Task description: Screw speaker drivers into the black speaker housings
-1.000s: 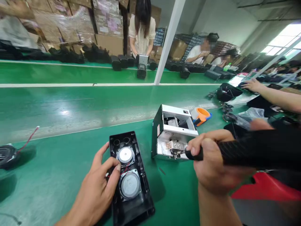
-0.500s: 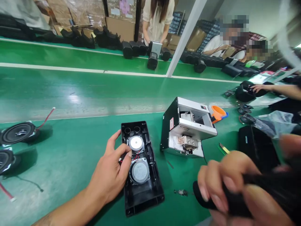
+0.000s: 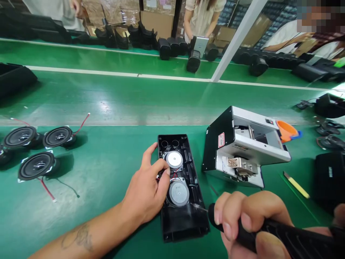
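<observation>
A black speaker housing [image 3: 185, 225] lies open side up on the green bench, with two round speaker drivers, an upper one [image 3: 174, 159] and a lower one [image 3: 179, 193], set in it magnet side up. Red wires [image 3: 175, 175] run between them. My left hand [image 3: 145, 187] grips the housing's left side, thumb and index finger closed near the wires. In my right hand [image 3: 253, 219] is a black electric screwdriver [image 3: 299, 233], held nearly level. Its metal bit [image 3: 199, 207] points left, the tip at the lower driver's right corner; whether it touches a screw I cannot tell.
A screw feeder machine [image 3: 248, 144] stands right of the housing, an orange funnel-like holder [image 3: 287, 131] behind it. Loose speaker drivers [image 3: 37, 165] with wires lie at left. A yellow cutter knife [image 3: 296, 185] and a black case [image 3: 329, 180] are at right. Across the bench a person [image 3: 202, 21] works.
The screwdriver has moved left, bringing its bit from beside the housing to the lower driver's corner. My left hand keeps its hold. The view has swung left.
</observation>
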`<move>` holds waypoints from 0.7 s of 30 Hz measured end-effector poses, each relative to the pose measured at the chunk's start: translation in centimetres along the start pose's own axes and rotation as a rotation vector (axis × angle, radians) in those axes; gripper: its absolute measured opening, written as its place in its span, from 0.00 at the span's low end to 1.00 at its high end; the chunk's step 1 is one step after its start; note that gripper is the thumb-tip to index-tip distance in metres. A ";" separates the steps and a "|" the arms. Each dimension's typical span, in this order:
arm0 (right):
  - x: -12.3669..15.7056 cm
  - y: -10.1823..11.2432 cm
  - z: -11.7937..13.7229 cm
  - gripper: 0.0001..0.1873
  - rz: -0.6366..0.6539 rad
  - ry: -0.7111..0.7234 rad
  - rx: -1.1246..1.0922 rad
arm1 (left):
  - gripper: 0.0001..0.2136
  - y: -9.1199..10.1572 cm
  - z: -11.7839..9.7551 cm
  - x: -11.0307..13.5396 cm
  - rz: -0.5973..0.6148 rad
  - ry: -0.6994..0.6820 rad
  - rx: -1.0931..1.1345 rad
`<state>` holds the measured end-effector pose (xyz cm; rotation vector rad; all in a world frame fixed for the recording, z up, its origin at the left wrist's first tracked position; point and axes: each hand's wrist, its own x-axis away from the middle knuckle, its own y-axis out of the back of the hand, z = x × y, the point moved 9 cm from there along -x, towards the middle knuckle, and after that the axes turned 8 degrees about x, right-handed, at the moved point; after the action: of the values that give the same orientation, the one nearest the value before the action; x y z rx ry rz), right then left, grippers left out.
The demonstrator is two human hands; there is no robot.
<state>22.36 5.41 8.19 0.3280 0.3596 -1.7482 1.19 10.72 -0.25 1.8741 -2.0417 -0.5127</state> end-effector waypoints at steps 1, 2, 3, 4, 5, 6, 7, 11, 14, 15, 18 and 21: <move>-0.1 0.0 -0.1 0.19 -0.017 0.002 0.004 | 0.11 0.0 0.0 0.0 0.004 0.002 0.011; -0.1 0.0 -0.2 0.18 -0.025 0.000 0.006 | 0.11 -0.1 0.0 0.0 0.008 0.004 0.020; -0.2 -0.1 -0.3 0.17 -0.023 0.001 0.007 | 0.11 -0.1 0.0 0.0 0.009 0.005 0.026; -0.3 -0.2 -0.4 0.17 -0.025 0.002 0.009 | 0.12 -0.1 0.0 0.0 0.009 0.004 0.028; -0.4 -0.2 -0.4 0.17 -0.033 0.015 0.009 | 0.12 -0.1 0.0 -0.1 0.008 0.004 0.028; -0.4 -0.1 -0.5 0.16 -0.045 0.024 0.005 | 0.12 -0.1 0.0 -0.1 0.008 0.004 0.027; -0.4 -0.1 -0.6 0.16 -0.054 0.022 0.000 | 0.12 -0.1 0.0 -0.1 0.008 0.004 0.026; -0.2 0.2 -1.3 0.20 -0.081 -0.023 -0.027 | 0.11 -0.1 -0.1 -0.1 0.010 -0.007 0.023; -0.1 0.5 -1.4 0.22 -0.109 -0.036 -0.036 | 0.11 -0.1 -0.2 0.0 0.009 -0.014 0.017; -0.1 0.5 -1.4 0.22 -0.112 -0.038 -0.035 | 0.11 -0.1 -0.2 0.0 0.010 -0.016 0.016; -0.2 0.4 -1.4 0.21 -0.107 -0.044 -0.020 | 0.10 -0.1 -0.2 0.0 0.008 -0.021 0.013; -0.3 0.5 -1.3 0.20 -0.116 -0.043 0.006 | 0.10 -0.1 -0.2 0.0 0.005 -0.024 0.008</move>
<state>22.91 6.14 7.13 0.2780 0.3484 -1.8678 1.34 10.70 -0.07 1.8758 -2.0661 -0.5290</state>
